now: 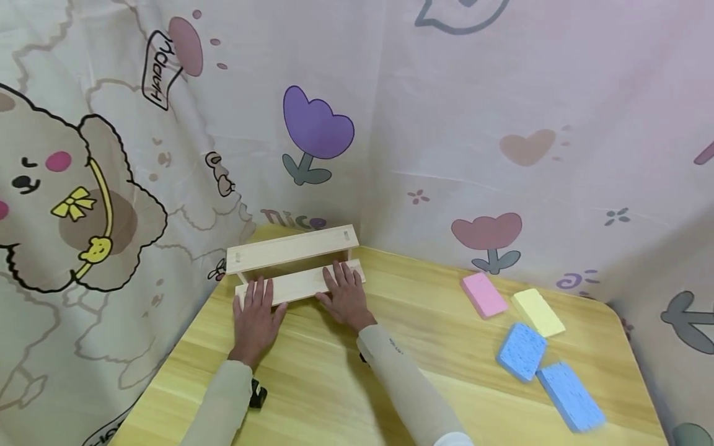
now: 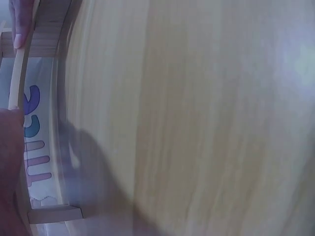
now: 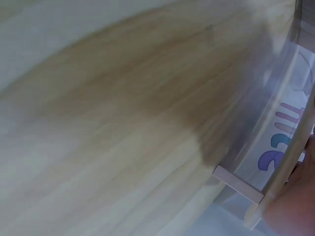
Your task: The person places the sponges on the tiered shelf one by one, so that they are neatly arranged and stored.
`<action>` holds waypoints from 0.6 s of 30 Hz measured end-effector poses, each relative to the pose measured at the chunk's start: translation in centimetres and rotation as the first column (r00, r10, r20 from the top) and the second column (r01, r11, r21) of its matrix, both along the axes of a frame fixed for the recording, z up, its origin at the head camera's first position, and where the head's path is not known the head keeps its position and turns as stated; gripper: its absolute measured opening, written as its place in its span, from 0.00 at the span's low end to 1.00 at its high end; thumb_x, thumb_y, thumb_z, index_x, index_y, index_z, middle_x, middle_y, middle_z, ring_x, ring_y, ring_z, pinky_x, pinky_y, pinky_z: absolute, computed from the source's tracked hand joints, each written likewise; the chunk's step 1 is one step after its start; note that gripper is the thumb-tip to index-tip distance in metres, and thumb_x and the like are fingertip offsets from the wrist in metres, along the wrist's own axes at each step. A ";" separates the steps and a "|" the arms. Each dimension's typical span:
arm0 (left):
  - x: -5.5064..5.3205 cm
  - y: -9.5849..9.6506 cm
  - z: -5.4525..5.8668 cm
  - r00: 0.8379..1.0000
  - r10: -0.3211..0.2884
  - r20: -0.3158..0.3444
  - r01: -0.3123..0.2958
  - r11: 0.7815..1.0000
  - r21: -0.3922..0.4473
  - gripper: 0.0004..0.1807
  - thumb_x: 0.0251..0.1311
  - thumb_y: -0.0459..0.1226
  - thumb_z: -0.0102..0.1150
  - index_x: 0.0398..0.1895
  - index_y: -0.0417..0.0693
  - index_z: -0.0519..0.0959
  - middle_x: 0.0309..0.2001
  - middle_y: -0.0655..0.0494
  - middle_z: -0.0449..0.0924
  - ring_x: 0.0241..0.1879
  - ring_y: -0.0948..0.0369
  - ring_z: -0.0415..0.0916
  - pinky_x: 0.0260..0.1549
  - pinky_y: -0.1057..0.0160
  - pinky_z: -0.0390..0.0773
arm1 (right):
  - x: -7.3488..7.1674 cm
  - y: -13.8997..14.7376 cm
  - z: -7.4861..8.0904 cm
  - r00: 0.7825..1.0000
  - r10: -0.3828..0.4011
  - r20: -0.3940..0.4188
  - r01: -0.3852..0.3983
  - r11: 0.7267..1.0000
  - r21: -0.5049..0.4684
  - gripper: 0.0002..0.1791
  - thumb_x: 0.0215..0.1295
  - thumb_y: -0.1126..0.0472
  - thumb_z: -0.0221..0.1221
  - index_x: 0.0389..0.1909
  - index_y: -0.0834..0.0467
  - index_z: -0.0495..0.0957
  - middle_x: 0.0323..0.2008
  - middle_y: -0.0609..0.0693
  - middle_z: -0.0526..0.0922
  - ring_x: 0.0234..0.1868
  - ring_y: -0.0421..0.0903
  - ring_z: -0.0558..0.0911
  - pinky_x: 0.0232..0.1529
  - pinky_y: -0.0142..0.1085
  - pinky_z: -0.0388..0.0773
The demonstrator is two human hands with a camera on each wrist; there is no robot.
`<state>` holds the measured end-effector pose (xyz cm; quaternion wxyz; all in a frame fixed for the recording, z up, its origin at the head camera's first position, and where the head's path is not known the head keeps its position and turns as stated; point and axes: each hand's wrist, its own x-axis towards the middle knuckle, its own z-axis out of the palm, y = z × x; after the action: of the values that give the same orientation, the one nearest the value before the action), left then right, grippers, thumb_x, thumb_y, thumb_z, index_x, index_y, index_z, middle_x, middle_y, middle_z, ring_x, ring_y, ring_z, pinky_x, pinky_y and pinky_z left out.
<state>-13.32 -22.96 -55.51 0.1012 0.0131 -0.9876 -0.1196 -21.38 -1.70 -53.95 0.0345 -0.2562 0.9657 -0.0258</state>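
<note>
A small two-tier wooden rack [image 1: 292, 249] stands at the back left of the table, its higher board behind a lower front board [image 1: 298, 285]. My left hand [image 1: 256, 319] rests on the left end of that front board, fingers stretched over its top and thumb near the front edge. Toward the right end, my right hand [image 1: 347, 297] lies on the same board with its fingers extended. From the left wrist view, a short wooden leg [image 2: 55, 214] shows beneath the board. Another support piece [image 3: 238, 184] appears in the right wrist view. The undersides of the fingers are mostly hidden.
On the right side of the wood-grain table [image 1: 435, 347] lie a pink sponge [image 1: 484, 295], a yellow sponge [image 1: 538, 312], a blue sponge [image 1: 521, 352] and a second blue sponge [image 1: 571, 396]. A printed cloth [image 1: 435, 124] hangs close behind the rack and around the table.
</note>
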 end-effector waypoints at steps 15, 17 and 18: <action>0.1 2.4 -0.1 0.997 -0.071 0.022 0.071 0.997 -0.005 0.38 0.70 0.55 0.39 0.74 0.41 0.50 0.74 0.39 0.48 0.73 0.43 0.42 0.66 0.33 0.42 | 1.8 3.0 -0.5 0.997 -0.077 -0.004 0.077 0.997 -0.002 0.37 0.72 0.34 0.27 0.76 0.46 0.42 0.76 0.53 0.42 0.76 0.51 0.44 0.74 0.49 0.47; 0.1 2.7 -0.2 0.996 -0.085 0.032 0.085 0.996 -0.004 0.38 0.71 0.55 0.38 0.74 0.41 0.49 0.74 0.40 0.47 0.73 0.43 0.42 0.66 0.33 0.42 | 2.2 3.4 -0.6 0.996 -0.093 0.000 0.093 0.996 -0.010 0.36 0.72 0.34 0.28 0.76 0.46 0.42 0.76 0.53 0.43 0.76 0.51 0.44 0.74 0.49 0.47; 0.1 2.9 -0.3 0.995 -0.092 0.037 0.092 0.996 -0.005 0.38 0.71 0.55 0.38 0.74 0.42 0.49 0.74 0.40 0.47 0.73 0.43 0.41 0.67 0.33 0.41 | 2.3 3.7 -0.7 0.995 -0.101 0.003 0.101 0.995 -0.014 0.36 0.72 0.34 0.29 0.76 0.46 0.42 0.76 0.53 0.43 0.76 0.51 0.44 0.74 0.49 0.47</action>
<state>-13.20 -20.06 -55.80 0.0775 -0.0306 -0.9892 -0.1205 -19.03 1.96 -54.62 0.0324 -0.2072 0.9771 -0.0347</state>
